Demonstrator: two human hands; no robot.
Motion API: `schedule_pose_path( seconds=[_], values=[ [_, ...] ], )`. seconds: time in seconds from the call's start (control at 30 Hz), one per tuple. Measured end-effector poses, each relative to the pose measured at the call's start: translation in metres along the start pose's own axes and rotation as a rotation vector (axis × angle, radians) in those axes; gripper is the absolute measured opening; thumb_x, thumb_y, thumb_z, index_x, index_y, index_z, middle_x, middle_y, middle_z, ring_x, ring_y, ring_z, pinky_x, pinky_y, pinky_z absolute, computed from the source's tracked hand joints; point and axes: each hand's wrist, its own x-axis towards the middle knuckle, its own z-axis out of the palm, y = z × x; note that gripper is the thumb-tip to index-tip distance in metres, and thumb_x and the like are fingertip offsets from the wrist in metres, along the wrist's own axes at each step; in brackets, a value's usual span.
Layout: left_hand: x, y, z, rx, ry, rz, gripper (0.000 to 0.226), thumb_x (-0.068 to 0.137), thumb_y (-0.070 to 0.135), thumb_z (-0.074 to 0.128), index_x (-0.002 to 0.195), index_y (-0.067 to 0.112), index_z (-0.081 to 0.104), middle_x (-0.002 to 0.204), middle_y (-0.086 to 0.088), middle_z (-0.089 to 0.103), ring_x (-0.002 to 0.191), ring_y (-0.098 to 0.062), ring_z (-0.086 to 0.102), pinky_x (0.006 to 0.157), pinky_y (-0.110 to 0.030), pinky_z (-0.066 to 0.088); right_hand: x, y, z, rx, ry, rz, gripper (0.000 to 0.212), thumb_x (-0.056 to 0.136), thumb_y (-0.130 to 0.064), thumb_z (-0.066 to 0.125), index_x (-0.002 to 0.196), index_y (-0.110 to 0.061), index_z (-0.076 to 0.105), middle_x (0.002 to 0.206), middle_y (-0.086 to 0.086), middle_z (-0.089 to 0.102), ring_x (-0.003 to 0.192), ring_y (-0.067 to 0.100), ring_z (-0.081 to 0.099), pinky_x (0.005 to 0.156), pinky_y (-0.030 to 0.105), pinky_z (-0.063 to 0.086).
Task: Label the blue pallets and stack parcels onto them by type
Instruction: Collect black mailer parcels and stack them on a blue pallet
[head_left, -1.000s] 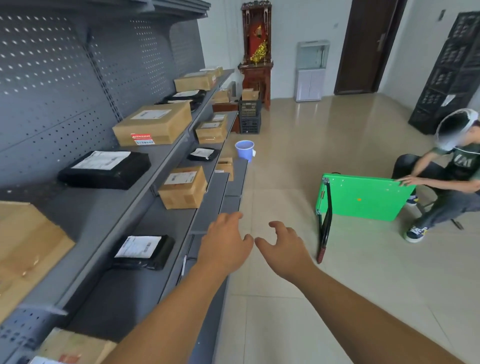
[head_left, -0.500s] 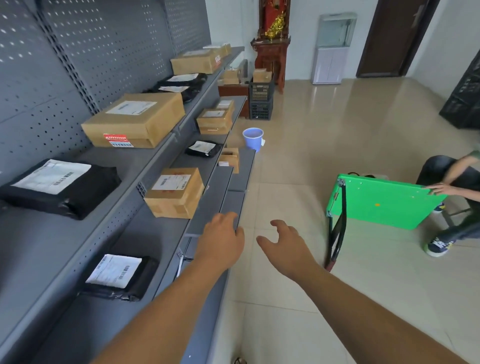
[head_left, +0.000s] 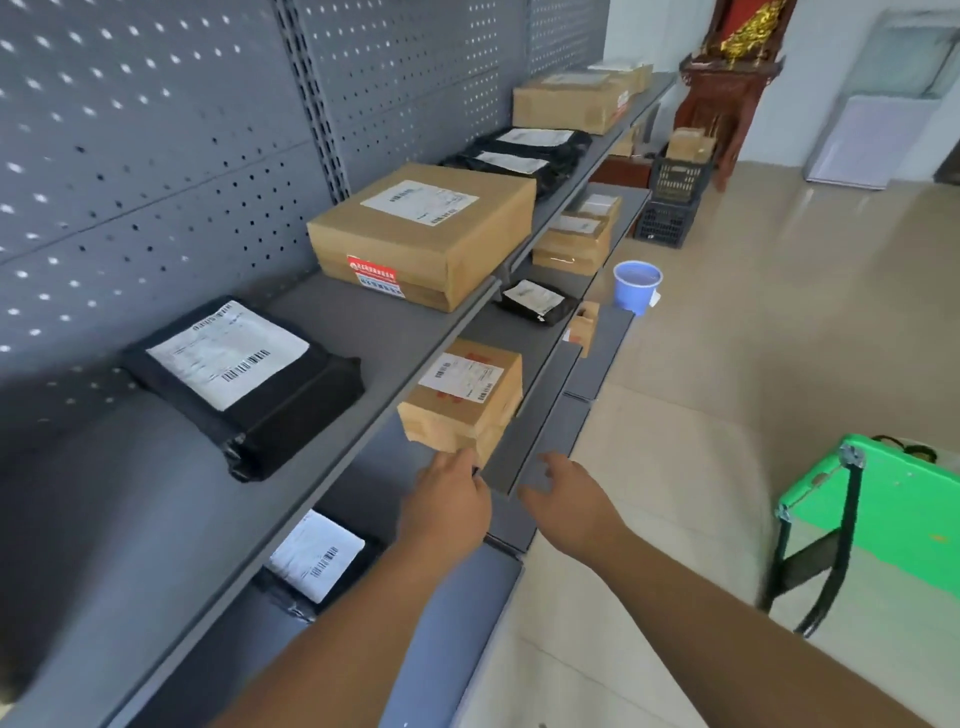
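Note:
A small cardboard box with a white label sits on the lower grey shelf. My left hand reaches just below its near corner, fingers apart, almost touching it. My right hand hovers open over the shelf's front edge, to the right of the box, holding nothing. A large cardboard box and a black mailer bag lie on the upper shelf. Another black bag lies on the lower shelf near my left forearm. No blue pallet is in view.
Grey pegboard shelving runs along the left with more boxes and black bags further back. A blue bucket and black crates stand on the tiled floor. A green folding table lies tilted at the right.
Both hands have moved forward toward the small cardboard box, and my view has swung left and closer to the shelves. The person by the green table has left the frame.

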Motion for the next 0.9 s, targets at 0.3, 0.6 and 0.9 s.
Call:
schedule_pose_path(
  seconds=[0.3, 0.6, 0.9],
  values=[
    [0.015, -0.064, 0.003, -0.067, 0.116, -0.393, 0.041, 0.102, 0.027, 0.043, 0.141, 0.021, 0.050, 0.143, -0.006, 0.050, 0.129, -0.033, 0.050, 0.102, -0.045, 0.046, 0.082, -0.052, 0.057, -0.163, -0.327, -0.279, 0.052, 0.095, -0.039, 0.055, 0.142, -0.021, 0.044, 0.132, 0.008, 0.057, 0.112, 0.030, 0.060, 0.089, 0.039, 0.050],
    [-0.022, -0.089, 0.028, -0.111, 0.154, -0.828, 0.042, 0.099, 0.035, 0.040, 0.139, 0.027, 0.048, 0.135, -0.007, 0.050, 0.123, -0.033, 0.050, 0.094, -0.046, 0.046, 0.109, -0.066, 0.113, -0.285, -0.610, -0.447, 0.059, 0.097, -0.041, 0.055, 0.148, -0.017, 0.042, 0.142, 0.009, 0.056, 0.120, 0.030, 0.060, 0.089, 0.031, 0.046],
    [-0.057, -0.124, 0.054, -0.405, 0.438, -1.118, 0.041, 0.099, 0.035, 0.043, 0.139, 0.025, 0.047, 0.134, -0.007, 0.049, 0.119, -0.031, 0.050, 0.098, -0.048, 0.049, 0.111, -0.064, 0.170, -0.323, -0.729, -0.390, 0.062, 0.094, -0.045, 0.053, 0.147, -0.015, 0.042, 0.120, 0.008, 0.066, 0.107, 0.030, 0.061, 0.080, 0.034, 0.049]
  ],
)
